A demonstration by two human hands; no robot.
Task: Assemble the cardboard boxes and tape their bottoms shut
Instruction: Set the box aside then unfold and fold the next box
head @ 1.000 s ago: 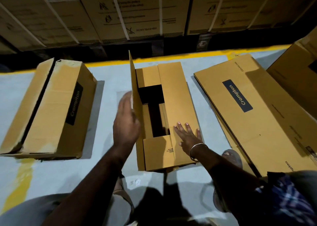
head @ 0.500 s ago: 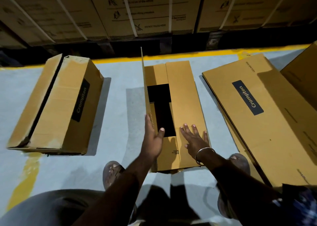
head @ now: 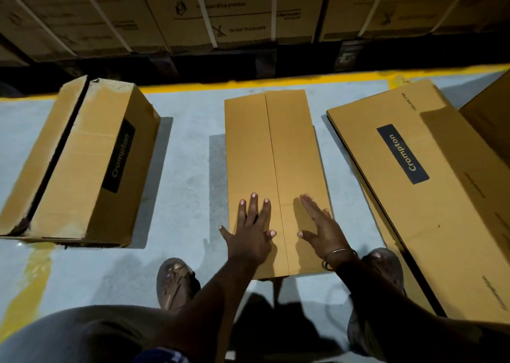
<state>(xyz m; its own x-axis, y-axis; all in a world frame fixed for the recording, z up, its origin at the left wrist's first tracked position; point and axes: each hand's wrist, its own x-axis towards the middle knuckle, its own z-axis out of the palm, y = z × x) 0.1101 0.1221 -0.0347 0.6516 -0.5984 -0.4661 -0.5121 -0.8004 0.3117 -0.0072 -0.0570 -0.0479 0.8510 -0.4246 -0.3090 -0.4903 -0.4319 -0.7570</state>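
A brown cardboard box (head: pixel 273 147) stands on the grey floor in front of me, its two long flaps folded flat and meeting along a centre seam. My left hand (head: pixel 252 230) presses flat on the left flap near the box's near end, fingers spread. My right hand (head: pixel 321 224), with a bangle at the wrist, lies flat on the right flap beside the seam. Both hands hold nothing. No tape is visible on the seam.
An assembled Crompton box (head: pixel 82 164) lies on its side at the left. A stack of flattened Crompton cartons (head: pixel 430 197) lies at the right, with another carton (head: pixel 494 125) behind it. Strapped cartons (head: pixel 220 9) line the back beyond a yellow floor line (head: pixel 276 82). My feet (head: pixel 174 282) stand close to the box.
The left flap stood upright before and now lies flat, closing the dark opening. My left hand pushed it down and now rests on it. The right hand stayed on the right flap.
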